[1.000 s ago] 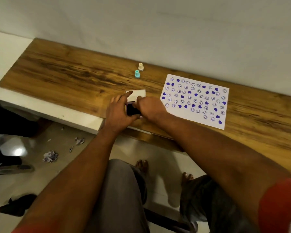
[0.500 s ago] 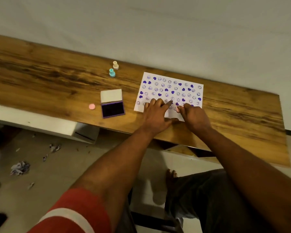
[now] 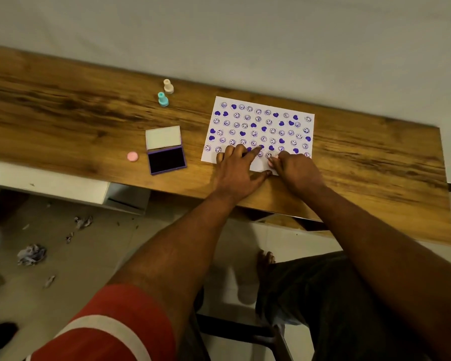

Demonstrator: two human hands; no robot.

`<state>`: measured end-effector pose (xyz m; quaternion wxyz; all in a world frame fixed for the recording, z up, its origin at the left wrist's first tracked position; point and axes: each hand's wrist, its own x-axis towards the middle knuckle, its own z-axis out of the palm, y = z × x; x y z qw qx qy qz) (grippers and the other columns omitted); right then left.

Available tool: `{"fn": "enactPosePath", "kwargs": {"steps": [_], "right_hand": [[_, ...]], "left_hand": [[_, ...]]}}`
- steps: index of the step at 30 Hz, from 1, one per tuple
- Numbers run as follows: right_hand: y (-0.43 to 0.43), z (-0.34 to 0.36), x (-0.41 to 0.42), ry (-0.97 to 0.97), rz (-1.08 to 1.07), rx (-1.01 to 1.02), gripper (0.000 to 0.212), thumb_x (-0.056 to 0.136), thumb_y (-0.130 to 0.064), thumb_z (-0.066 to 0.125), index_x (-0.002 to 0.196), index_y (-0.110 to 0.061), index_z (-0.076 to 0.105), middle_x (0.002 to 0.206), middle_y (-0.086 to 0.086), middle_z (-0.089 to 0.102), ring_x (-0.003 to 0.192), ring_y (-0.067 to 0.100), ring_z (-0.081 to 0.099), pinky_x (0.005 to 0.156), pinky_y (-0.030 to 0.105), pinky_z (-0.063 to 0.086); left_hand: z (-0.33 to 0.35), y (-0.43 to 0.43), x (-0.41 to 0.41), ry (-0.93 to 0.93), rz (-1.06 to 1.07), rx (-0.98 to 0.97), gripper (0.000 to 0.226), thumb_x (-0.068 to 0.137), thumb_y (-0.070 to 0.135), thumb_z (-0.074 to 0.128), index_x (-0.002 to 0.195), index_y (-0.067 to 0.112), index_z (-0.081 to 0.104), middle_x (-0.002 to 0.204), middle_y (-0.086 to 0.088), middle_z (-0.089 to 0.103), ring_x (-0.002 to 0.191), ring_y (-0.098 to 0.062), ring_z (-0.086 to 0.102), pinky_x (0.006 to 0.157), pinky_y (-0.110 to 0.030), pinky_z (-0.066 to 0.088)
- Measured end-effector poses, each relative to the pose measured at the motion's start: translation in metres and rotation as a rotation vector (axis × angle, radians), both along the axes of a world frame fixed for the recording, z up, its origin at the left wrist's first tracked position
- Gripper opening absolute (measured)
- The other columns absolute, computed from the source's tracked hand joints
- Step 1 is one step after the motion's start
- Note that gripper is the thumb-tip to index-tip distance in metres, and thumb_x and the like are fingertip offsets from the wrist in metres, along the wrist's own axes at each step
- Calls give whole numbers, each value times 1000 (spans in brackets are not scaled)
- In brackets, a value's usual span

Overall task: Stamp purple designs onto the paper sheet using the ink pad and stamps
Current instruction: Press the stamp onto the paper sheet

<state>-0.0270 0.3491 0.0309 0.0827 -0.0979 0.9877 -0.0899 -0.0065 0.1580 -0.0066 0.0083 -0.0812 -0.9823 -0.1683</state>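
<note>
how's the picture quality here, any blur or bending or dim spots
Head view: dim, warm light; the table edge bows with wide-angle distortion; the stamped paper sheet reads fairly sharp, though the left hand and right hand look slightly soft; the floor litter at lower left is blurred.

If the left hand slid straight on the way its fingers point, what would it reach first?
Probably nothing solid: the left hand points up-right across the paper sheet, over printed stamps only, toward the wall.

Paper sheet (image 3: 263, 126) laid right of ink pad (image 3: 166, 152) on table (image 3: 76, 121); two stamps (image 3: 165, 93) stood behind pad; cap (image 3: 132, 156) just left.
</note>
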Motion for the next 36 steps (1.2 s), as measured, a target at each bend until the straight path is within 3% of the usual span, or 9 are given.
{"fn": "enactPosePath", "kwargs": {"steps": [4,7,9,13,17,26,29,33,36], "right_hand": [[-8,21,-5,46,31,89,50,109,-49,38,106,-5,62,93,24,71,86,43,67,63,35,37],[-11,56,-18,434,33,51,45,107,-46,43,87,-9,60,68,14,67,57,37,63,55,30,31],[-15,65,-19,578,39,56,44,107,-45,43,85,-10,59,62,11,64,51,35,59,55,30,30],[-29,22,8,73,51,237,44,111,-42,34,122,-6,56,99,18,73,88,39,71,69,40,49],[-32,6,12,76,112,501,41,110,-45,32,122,-12,54,96,7,74,83,28,74,63,34,39],[-32,4,11,68,102,446,40,109,-42,41,130,-10,51,103,10,73,88,31,73,60,34,37],[-26,5,8,31,35,308,46,109,-48,36,128,-10,53,103,15,73,92,37,71,63,36,40],[3,19,-3,246,-264,-150,58,107,-60,26,105,-12,59,89,19,73,76,42,68,56,40,48],[13,24,-3,284,-380,-373,57,107,-58,29,103,-14,65,92,16,75,80,39,71,61,48,54]], "left_hand": [[1,1,0,4,15,22,78,87,81,49,152,37,51,123,2,56,117,-22,48,97,-42,36],[-1,1,0,-7,24,23,81,85,84,45,152,38,50,125,2,56,118,-23,48,99,-43,37],[-2,1,-1,-8,26,17,81,85,85,44,152,39,50,126,1,56,118,-23,48,99,-44,38],[-3,1,-1,20,37,64,77,83,77,55,149,38,54,121,2,56,115,-22,49,96,-43,38],[-1,0,-1,8,42,93,75,81,72,56,148,38,55,120,3,56,115,-22,49,96,-42,38],[8,-3,-3,-56,1,125,75,85,70,63,151,35,52,130,0,57,126,-25,47,101,-43,37],[11,-7,-5,-81,-24,126,80,84,73,66,153,36,49,133,1,57,129,-24,47,104,-44,36],[9,-10,-4,-77,-42,150,86,83,76,67,155,34,45,137,-1,58,132,-25,47,107,-47,38],[14,-11,-10,-58,-43,183,86,84,74,68,156,33,45,134,0,60,130,-25,49,108,-47,41]]}}
